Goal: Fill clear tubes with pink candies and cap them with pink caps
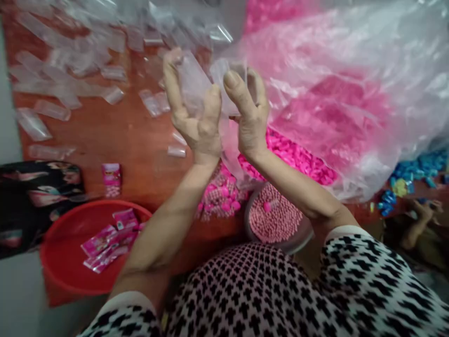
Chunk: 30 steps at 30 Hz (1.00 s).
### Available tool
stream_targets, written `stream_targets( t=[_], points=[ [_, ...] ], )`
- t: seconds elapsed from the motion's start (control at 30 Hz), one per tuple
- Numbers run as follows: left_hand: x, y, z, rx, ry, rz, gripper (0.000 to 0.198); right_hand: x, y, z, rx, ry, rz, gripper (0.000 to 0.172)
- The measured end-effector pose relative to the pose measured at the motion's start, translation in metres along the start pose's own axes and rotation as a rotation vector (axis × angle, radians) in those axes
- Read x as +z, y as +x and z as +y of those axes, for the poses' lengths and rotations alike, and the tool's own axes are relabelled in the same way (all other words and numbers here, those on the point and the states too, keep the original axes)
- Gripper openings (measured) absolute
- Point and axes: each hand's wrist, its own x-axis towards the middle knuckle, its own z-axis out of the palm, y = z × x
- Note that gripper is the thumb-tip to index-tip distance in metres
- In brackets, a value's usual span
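Observation:
My left hand [201,124] is raised above the table, its thumb and fingers curled around translucent plastic tubes [192,77]. Close beside it, my right hand [250,110] grips another translucent plastic piece [220,72], thumb on the near side; its exact shape is blurred. Both pieces almost meet between the hands. Below the wrists lies a heap of small tubes with pink caps and pink beads [222,194]. A bowl of pink beads [275,217] stands near my body, one pink-capped piece on top. Bright pink caps [301,157] spill from a large clear plastic bag [351,93].
Many loose clear tubes [80,56] cover the far left of the reddish table [136,135]. A red basin [56,252] with pink packets [108,243] stands at left, near a filled pink packet [111,179]. Blue pieces [417,168] lie right, near another person's hand [423,210].

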Motion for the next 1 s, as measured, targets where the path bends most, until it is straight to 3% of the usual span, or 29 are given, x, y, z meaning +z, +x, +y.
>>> stream_targets(
  t=[0.1,0.2,0.33,0.43,0.5,0.6,0.67,0.73,0.8,0.87,1.0],
  points=[
    [0.013,-0.078,0.068,-0.183,0.044,-0.065,0.053,-0.048,-0.090,-0.004,-0.080,0.017,0.244,0.048],
    [0.027,-0.161,0.111,-0.394,0.110,-0.205,0.054,-0.093,-0.172,0.017,-0.036,-0.006,0.325,0.040],
    [0.051,-0.256,0.126,-0.446,0.225,-0.340,0.053,-0.141,-0.252,0.065,0.124,0.010,0.452,0.034],
    [0.065,-0.302,0.125,-0.541,0.336,-0.479,0.051,-0.172,-0.286,0.099,0.263,-0.075,0.465,0.039],
    [0.067,-0.319,0.127,-0.624,0.439,-0.642,0.052,-0.194,-0.298,0.116,0.360,-0.176,0.362,0.042],
    [0.061,-0.328,0.139,-0.697,0.539,-1.042,0.063,-0.225,-0.301,0.128,0.428,-0.371,0.050,0.042],
    [0.056,-0.329,0.152,-0.660,0.541,-1.322,0.071,-0.242,-0.297,0.126,0.421,-0.535,-0.200,0.040],
    [0.054,-0.328,0.168,-0.577,0.555,-1.510,0.069,-0.252,-0.288,0.118,0.383,-0.734,-0.418,0.037],
    [0.055,-0.326,0.183,-0.509,0.614,-1.595,0.062,-0.252,-0.275,0.108,0.301,-0.933,-0.521,0.039],
    [0.055,-0.321,0.193,-0.464,0.665,-1.613,0.057,-0.240,-0.261,0.102,0.177,-1.069,-0.535,0.041],
    [0.040,-0.308,0.194,-0.416,0.687,-1.451,0.043,-0.194,-0.242,0.108,-0.146,-1.091,-0.748,0.034]
  ],
)
